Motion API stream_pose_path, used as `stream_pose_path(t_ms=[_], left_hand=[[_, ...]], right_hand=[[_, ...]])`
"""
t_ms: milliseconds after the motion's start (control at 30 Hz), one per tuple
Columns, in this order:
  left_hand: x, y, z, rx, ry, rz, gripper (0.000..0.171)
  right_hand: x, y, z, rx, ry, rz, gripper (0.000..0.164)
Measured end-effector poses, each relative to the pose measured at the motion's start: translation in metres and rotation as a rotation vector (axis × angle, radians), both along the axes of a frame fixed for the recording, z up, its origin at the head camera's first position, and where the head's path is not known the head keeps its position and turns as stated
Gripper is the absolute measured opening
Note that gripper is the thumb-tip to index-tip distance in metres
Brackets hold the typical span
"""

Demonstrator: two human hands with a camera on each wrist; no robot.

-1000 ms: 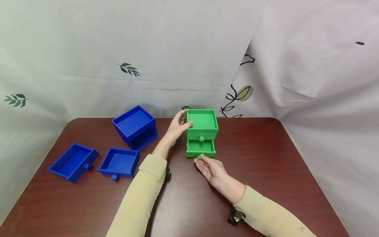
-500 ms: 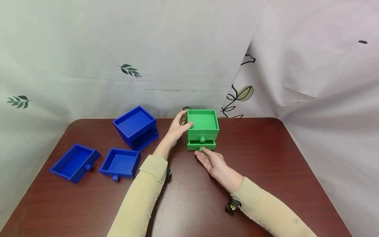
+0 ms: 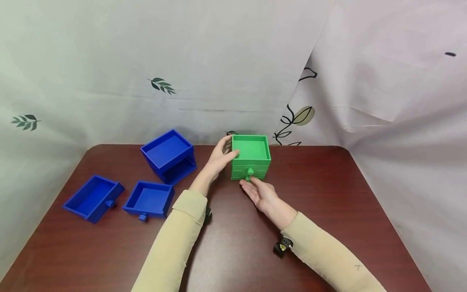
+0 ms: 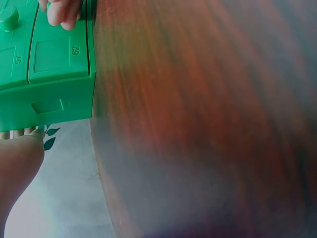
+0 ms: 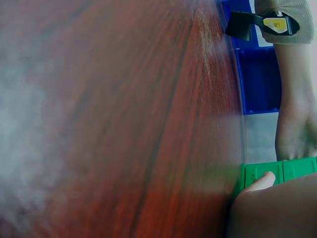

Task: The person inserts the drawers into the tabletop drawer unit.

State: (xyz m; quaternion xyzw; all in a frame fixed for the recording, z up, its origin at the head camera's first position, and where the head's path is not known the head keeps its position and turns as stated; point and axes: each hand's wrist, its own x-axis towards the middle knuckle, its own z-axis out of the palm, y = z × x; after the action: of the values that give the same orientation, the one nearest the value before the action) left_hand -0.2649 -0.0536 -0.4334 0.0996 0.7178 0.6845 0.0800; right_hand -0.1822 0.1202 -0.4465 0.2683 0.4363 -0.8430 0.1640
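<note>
A small green drawer cabinet (image 3: 251, 149) stands at the back of the table, its top an open tray. My left hand (image 3: 218, 159) holds its left side, thumb on the top rim and fingers behind. Low at the front, my right hand (image 3: 263, 198) pinches the lower drawer's knob (image 3: 247, 178), which the fingers partly hide. The left wrist view shows the lower drawer's front (image 4: 57, 54) level with the upper one beside it, and right-hand fingers on its knob. In the right wrist view a thumb lies against the green front (image 5: 257, 171).
Left of my left arm is a blue cabinet frame (image 3: 167, 151) with an open front. Two loose blue drawers, one (image 3: 91, 196) farther left and one (image 3: 150, 198) nearer my sleeve, lie before it. A pale patterned cloth (image 3: 226, 61) hangs behind the wooden table (image 3: 328, 202).
The lower green drawer has slid back into the cabinet, with my right hand moving away from me at its knob. My left hand has stayed on the cabinet's side.
</note>
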Motion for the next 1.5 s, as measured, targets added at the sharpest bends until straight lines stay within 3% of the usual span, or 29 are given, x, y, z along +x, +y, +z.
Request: stream_pose_path(t_ms=[367, 500, 800, 1000, 1200, 1500], left_hand=[[0.002, 0.001, 0.004, 0.000, -0.010, -0.019, 0.074], [0.003, -0.001, 0.008, -0.022, -0.018, -0.015, 0.075], [0.009, -0.010, 0.019, -0.135, -0.022, -0.035, 0.079], [0.016, -0.025, 0.026, -0.159, -0.002, -0.007, 0.071], [0.034, -0.037, 0.045, -0.163, 0.017, 0.045, 0.067], [0.078, -0.060, 0.081, -0.130, 0.077, 0.015, 0.058]], right_hand=[[0.003, 0.004, -0.003, 0.003, 0.000, 0.002, 0.012], [0.006, 0.007, -0.003, 0.002, 0.004, 0.009, 0.019], [0.016, 0.018, -0.002, 0.048, 0.037, 0.068, 0.032], [0.020, 0.027, 0.002, 0.065, 0.070, 0.136, 0.044], [0.025, 0.036, 0.011, 0.043, 0.096, 0.166, 0.037], [0.029, 0.037, 0.029, 0.003, 0.165, 0.251, 0.042]])
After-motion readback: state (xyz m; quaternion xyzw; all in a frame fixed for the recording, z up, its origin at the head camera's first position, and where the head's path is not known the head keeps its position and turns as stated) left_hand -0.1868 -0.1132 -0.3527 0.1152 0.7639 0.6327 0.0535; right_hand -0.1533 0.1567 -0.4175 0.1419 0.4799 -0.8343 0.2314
